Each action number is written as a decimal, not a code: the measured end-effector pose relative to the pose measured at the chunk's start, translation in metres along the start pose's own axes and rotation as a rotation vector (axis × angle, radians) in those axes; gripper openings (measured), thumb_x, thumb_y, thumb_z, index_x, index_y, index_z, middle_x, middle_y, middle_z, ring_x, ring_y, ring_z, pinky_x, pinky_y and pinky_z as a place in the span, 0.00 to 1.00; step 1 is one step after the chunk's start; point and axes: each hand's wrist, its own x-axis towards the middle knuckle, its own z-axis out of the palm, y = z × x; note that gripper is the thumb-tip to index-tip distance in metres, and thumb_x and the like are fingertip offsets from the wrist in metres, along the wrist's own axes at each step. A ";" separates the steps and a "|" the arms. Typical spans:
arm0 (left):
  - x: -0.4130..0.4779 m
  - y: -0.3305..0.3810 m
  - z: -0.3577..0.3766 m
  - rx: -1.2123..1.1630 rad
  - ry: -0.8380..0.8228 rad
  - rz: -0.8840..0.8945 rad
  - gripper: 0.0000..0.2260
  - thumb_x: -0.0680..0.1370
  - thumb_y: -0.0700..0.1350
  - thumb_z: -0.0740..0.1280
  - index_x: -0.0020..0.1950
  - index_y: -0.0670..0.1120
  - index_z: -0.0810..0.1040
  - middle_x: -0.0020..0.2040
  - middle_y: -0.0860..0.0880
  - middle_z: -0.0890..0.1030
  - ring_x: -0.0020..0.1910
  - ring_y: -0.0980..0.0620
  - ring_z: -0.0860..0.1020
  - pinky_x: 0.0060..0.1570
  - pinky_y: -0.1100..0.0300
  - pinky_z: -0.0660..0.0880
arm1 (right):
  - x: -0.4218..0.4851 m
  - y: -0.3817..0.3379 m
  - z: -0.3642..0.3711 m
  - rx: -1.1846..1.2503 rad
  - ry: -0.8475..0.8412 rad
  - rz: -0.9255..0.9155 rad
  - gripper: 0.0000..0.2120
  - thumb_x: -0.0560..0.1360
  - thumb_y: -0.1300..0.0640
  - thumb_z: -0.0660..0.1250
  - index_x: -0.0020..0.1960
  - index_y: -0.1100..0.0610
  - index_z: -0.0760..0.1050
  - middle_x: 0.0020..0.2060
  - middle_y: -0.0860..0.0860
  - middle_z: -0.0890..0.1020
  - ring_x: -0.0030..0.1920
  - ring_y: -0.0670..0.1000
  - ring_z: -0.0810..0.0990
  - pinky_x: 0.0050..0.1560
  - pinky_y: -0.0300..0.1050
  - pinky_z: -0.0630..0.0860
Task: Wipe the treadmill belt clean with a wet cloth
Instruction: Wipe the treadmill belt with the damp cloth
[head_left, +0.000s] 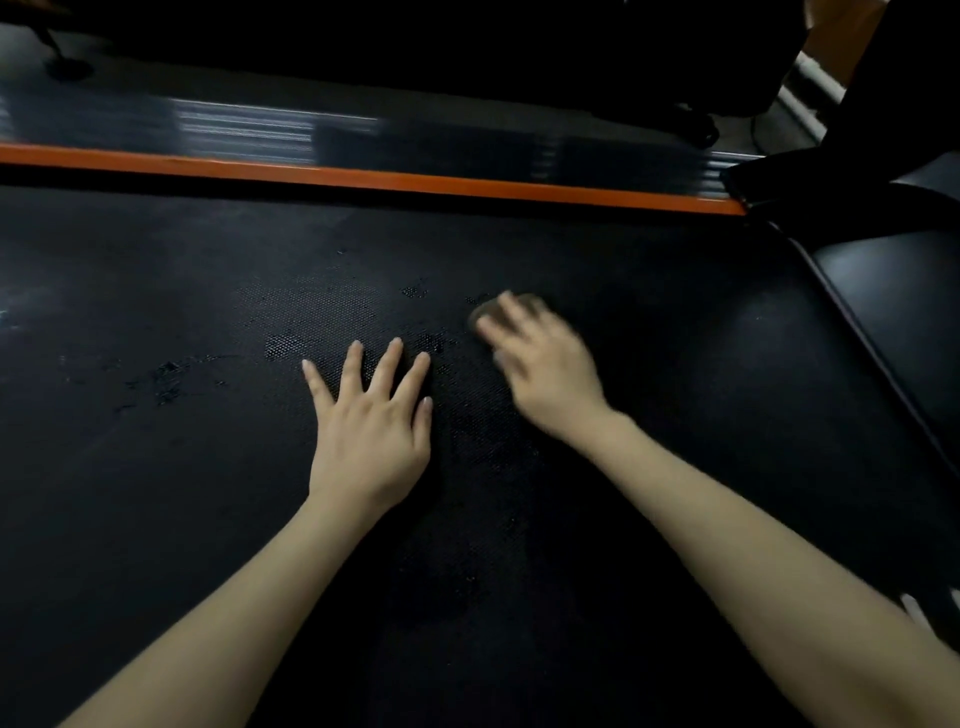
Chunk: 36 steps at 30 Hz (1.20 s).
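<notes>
At the far left, the belt (156, 519) is seen dull and greyish, with no sheen of water; that stretch is judged not yet wiped. Just to the right, damp streaks (167, 375) are scattered over the textured surface, so a wet pass is judged to have been made there.

The left hand (369, 431) is laid flat on the belt near the middle, palm down. Its grip is wide, fingers straight and spread, and nothing is held. It is taken to be bracing the body.

Beyond its fingertips more wet spots (431, 343) are seen. To their right the cloth (485, 312), a small brownish wad, lies on the belt under the right hand (545, 374). The grip there is narrow, fingers bent over the wad, though blur hides exactly how they lie. Wiping is judged to be under way.

Right of that hand the belt looks matt and dry up to the cover (893, 291), and the near part shows only faint dampness. An orange strip (363, 179) runs along the far edge. Overall, only the middle patch is judged done, and most of the belt is left.
</notes>
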 end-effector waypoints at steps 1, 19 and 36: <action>0.000 -0.001 0.000 0.000 -0.004 0.000 0.27 0.78 0.58 0.43 0.75 0.54 0.62 0.75 0.49 0.63 0.75 0.40 0.55 0.69 0.32 0.41 | -0.011 -0.007 -0.001 0.036 -0.056 -0.139 0.19 0.77 0.52 0.56 0.66 0.53 0.74 0.68 0.57 0.71 0.65 0.66 0.70 0.65 0.58 0.67; -0.002 -0.003 -0.002 -0.036 -0.012 0.011 0.26 0.78 0.58 0.44 0.73 0.53 0.65 0.74 0.49 0.66 0.74 0.40 0.59 0.70 0.33 0.47 | 0.057 0.030 0.003 0.018 -0.063 -0.149 0.18 0.78 0.55 0.59 0.67 0.54 0.73 0.70 0.58 0.68 0.67 0.65 0.68 0.67 0.56 0.66; 0.000 -0.004 0.002 -0.027 0.029 0.018 0.25 0.78 0.57 0.47 0.72 0.53 0.68 0.72 0.48 0.69 0.72 0.38 0.62 0.68 0.31 0.52 | 0.140 0.043 0.012 -0.064 -0.143 0.081 0.19 0.82 0.51 0.54 0.72 0.44 0.63 0.75 0.51 0.60 0.73 0.56 0.60 0.70 0.46 0.59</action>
